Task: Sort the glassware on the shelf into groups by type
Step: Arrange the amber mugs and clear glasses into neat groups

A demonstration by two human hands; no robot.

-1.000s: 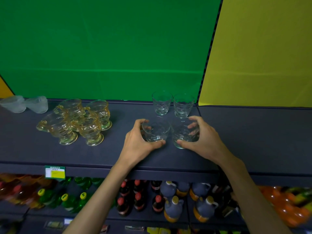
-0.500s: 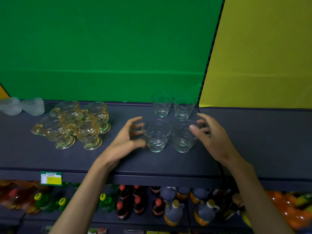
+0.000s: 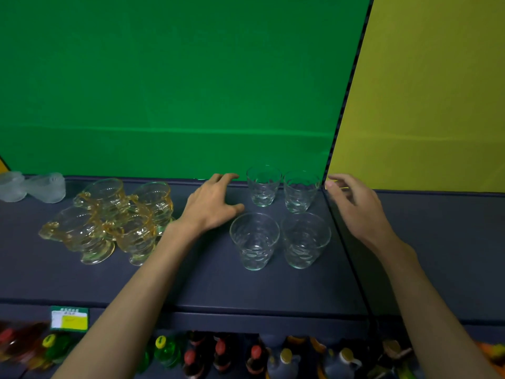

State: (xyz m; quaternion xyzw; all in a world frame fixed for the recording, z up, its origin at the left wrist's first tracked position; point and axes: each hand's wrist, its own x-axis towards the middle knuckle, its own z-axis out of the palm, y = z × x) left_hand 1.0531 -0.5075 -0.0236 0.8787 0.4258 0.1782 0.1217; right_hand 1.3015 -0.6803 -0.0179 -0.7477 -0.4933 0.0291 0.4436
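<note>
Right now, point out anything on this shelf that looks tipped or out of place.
The amber footed cups are jammed together, and the front-left one leans. The four clear tumblers stand upright in a neat square. Both hands hold nothing.

Four clear tumblers (image 3: 254,240) with a wavy embossed pattern; amber footed cups (image 3: 120,217); frosted white glasses (image 3: 32,186); dark blue-grey shelf (image 3: 218,283); green (image 3: 175,86) and yellow (image 3: 437,91) back panels.

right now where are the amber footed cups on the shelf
In the head view the amber footed cups stand clustered on the left of the shelf, between the frosted glasses at the far left and the left hand.
</note>
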